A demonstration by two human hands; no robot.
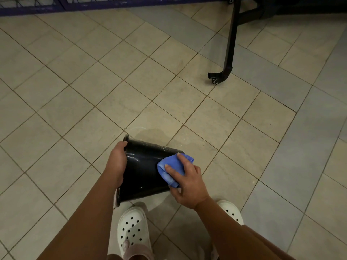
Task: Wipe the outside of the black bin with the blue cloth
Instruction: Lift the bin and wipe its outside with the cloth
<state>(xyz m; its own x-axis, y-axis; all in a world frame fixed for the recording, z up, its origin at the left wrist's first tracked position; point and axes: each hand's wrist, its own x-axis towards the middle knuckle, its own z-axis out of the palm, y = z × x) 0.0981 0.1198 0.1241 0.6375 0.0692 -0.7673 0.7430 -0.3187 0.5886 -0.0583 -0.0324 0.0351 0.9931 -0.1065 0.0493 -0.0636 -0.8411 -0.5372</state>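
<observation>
Head, bin (142, 171) rim gripped, cloth (170, 165) at base

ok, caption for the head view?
Left hand grips tilted black bin at rim; right hand presses blue cloth on its side.

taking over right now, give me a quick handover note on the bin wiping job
Left hand: grips the rim of the black bin, which is tipped on its side with the rim to the person's left, over the tiled floor.
Right hand: holds the bunched blue cloth pressed on the bin's outer wall near the base end.
Done: the cloth is on the bin; how much has been wiped cannot be told.
Left: pale specks show on the upper wall, so probably go over that, then turn the bin for the hidden sides.
</observation>
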